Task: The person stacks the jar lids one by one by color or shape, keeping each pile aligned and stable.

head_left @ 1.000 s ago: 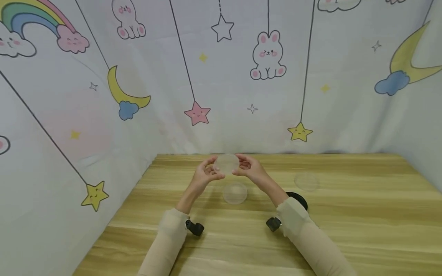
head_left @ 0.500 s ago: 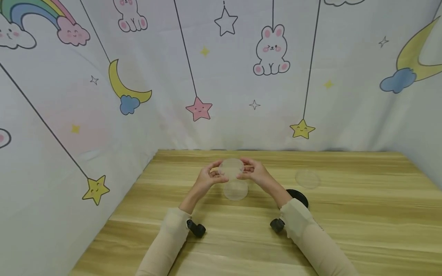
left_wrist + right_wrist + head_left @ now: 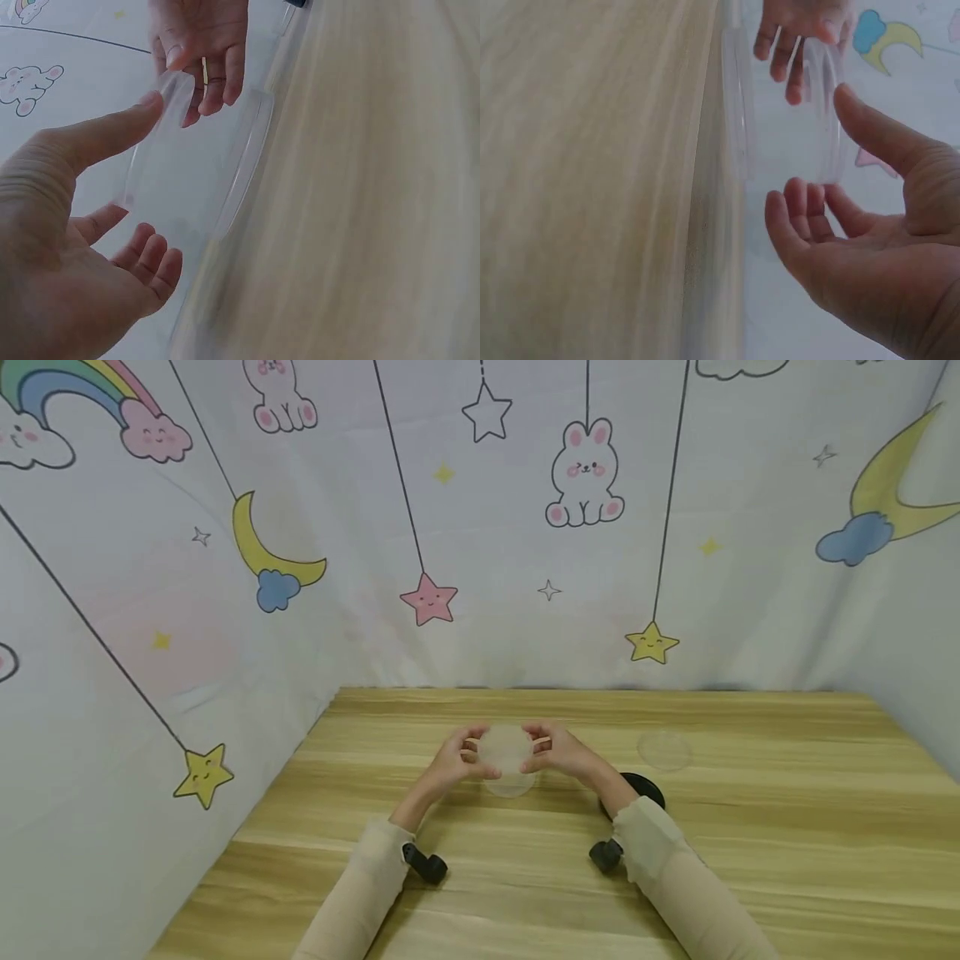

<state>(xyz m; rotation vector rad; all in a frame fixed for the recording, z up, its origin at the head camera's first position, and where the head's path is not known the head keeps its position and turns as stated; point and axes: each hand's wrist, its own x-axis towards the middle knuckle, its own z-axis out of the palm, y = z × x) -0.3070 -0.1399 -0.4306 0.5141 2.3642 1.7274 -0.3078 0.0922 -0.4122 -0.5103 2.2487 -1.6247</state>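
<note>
Both hands hold a clear, shallow round dish (image 3: 505,745) level between them, close over the table. My left hand (image 3: 455,760) pinches its left edge, thumb on the near side and fingertips farther round. On the opposite edge my right hand (image 3: 567,754) grips the same way. Right under it a second clear round dish (image 3: 509,789) lies flat on the wood, partly covered by the held one in the head view. The left wrist view shows the held dish's thin rim (image 3: 177,101) at the thumb, with the lower dish (image 3: 247,165) a short gap away.
A black round disc (image 3: 647,790) lies beside the right forearm, partly hidden by it. Farther back on the right is another clear disc (image 3: 664,751). The wooden table (image 3: 510,893) ends at a printed cloth backdrop (image 3: 487,527).
Both hands have lowered the held dish toward the near side, so it now overlaps the dish on the table. The other discs have stayed put.
</note>
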